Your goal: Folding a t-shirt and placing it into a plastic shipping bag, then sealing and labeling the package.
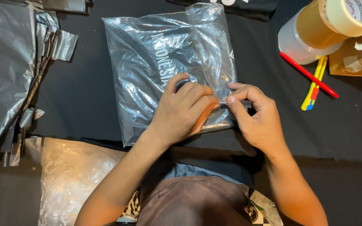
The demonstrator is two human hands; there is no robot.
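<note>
At table centre: both hands on a bagged dark garment.

I see the clear plastic bag (164,62) lying flat on the black table (84,92). Left hand (183,111) presses fingers-curled on its lower edge; right hand (256,117) pinches the flap just beside it. Tape rolls (327,25), a red pen (308,75) and a yellow cutter (314,83) lie at the right.

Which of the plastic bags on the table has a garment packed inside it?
The clear bag in the middle, under the left hand and right hand: a dark folded garment shows through it. The grey bags at left and the crinkled clear bag look empty.
</note>
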